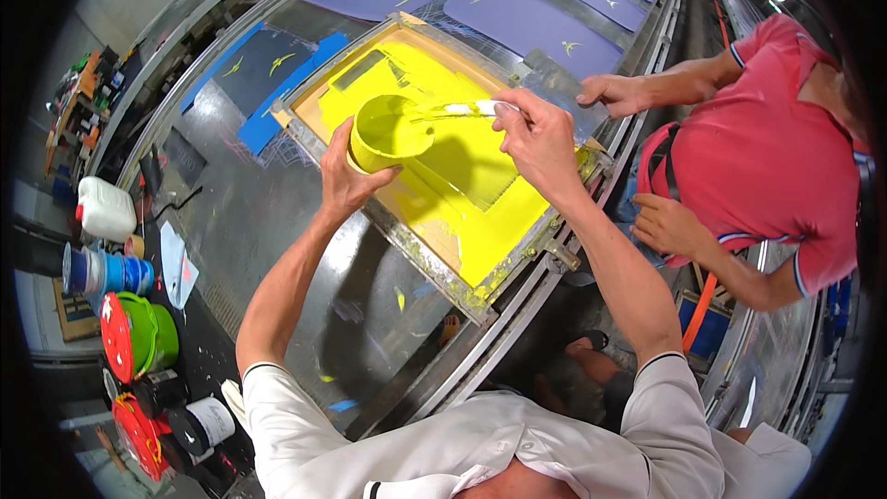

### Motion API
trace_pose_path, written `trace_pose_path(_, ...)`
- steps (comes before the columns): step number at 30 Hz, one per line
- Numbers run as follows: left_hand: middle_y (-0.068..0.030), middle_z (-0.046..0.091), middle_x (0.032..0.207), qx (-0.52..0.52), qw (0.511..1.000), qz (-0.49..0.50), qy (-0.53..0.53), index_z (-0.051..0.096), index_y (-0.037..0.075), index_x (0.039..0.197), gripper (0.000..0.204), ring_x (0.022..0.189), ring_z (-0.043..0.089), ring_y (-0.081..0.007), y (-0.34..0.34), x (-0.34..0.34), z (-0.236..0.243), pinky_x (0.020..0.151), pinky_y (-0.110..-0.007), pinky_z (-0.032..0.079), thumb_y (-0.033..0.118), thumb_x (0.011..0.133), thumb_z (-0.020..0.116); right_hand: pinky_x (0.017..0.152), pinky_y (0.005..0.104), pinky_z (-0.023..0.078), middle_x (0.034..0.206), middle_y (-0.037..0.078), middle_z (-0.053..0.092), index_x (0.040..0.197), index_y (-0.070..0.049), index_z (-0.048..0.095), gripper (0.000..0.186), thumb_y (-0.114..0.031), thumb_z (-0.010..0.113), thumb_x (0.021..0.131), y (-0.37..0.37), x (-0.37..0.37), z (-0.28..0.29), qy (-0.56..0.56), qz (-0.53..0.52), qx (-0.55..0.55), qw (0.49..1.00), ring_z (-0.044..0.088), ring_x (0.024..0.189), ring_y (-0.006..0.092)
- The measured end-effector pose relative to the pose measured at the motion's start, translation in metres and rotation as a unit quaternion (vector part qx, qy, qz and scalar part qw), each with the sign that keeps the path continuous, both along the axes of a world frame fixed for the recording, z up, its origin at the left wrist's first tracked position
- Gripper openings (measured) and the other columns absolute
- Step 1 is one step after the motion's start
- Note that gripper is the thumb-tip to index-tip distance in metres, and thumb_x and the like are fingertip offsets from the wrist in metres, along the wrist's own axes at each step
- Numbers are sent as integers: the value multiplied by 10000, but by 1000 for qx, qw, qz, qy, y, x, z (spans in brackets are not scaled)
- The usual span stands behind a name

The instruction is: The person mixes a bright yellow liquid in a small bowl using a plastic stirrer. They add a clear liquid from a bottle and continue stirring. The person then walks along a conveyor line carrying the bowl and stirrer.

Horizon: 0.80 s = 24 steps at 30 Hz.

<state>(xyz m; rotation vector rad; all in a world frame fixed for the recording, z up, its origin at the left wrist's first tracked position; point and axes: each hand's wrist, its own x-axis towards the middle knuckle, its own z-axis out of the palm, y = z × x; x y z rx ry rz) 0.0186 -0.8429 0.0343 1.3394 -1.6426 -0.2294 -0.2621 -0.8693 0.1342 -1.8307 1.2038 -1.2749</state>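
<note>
Cup, head view: I see the yellow cup (371,159) at picture centre, over the ink-covered frame (427,263).
Left hand (346,181): clamped around the cup's lower-left wall.
Right hand (538,140): pinching the spatula (462,111), right of the cup.
Spatula axis: nearly level across the picture, yellow end at the cup's mouth; right hand nearer its handle.

Paint-coated yellow tub (377,157); yellow-smeared white tool (469,110) at its rim

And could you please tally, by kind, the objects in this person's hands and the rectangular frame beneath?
Round yellow container, left hand: 1
Slim white tool smeared yellow, right hand: 1
Rectangular frame holding yellow ink: 1
Total: 3
</note>
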Motion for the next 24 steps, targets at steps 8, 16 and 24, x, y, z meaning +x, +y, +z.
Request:
trace_pose_path(8,-217,587,1326,29,995,-28,-94,508,3,1364,899,1226,576,-369,-79,25,-19,1065,-442,457,253,598,906,651,489,499,742,194,671,963,-59,695,122,-159,632,935,-48,21,-19,119,-53,-109,985,661,715,413)
trace_pose_path(16,-221,556,1353,15,980,-48,-190,463,35,1411,935,1242,560,-386,-108,35,-9,1069,-455,459,234,606,895,694,491,525,785,194,686,1005,-83,699,120,-156,626,944,-60,27,-22,186,-69,-143,970,677,774,418)
trace_pose_path(24,-232,517,1409,38,978,-51,-200,445,23,1430,962,1306,510,-394,-110,35,1,1106,-467,425,277,612,882,707,526,531,789,220,685,986,-69,697,124,-161,629,941,-62,25,-33,227,-78,-101,966,681,781,432)
